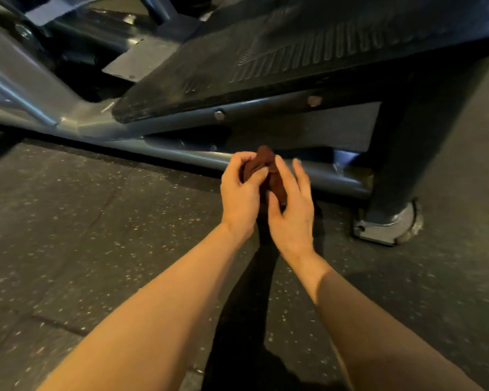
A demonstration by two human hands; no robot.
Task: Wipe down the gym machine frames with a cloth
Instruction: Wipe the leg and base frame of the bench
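Note:
A small dark brown cloth (268,169) is bunched between both hands, just in front of the machine's low grey frame tube (336,176). My left hand (242,193) grips the cloth's left side with curled fingers and thumb. My right hand (292,210) holds its right side, thumb pressed against the fabric and fingers fairly straight. The cloth is lifted slightly off the tube; whether it touches the tube I cannot tell. Above the tube runs a second grey frame bar (181,119) with bolts, under a black ribbed footplate (266,60).
A dark upright post (407,153) stands at the right on a metal foot (387,224) bolted to the floor. Speckled rubber flooring (82,227) spreads in front of the machine. More grey frame members (20,88) and brackets cross at the upper left.

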